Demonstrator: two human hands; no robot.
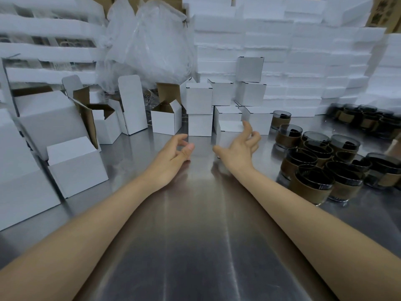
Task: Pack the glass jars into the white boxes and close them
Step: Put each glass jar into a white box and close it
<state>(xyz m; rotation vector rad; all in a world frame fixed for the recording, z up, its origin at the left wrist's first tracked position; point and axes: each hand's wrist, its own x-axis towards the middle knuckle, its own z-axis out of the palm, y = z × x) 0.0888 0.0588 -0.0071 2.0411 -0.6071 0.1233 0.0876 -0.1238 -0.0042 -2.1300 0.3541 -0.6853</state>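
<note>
White box (227, 133) | closed | just beyond right hand (238, 148) | grip empty

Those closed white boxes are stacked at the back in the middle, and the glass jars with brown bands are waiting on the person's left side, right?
Not quite. The glass jars with brown bands stand on the person's right side of the metal table, not the left; the head view shows it. The closed white boxes are indeed stacked at the back in the middle.
</note>
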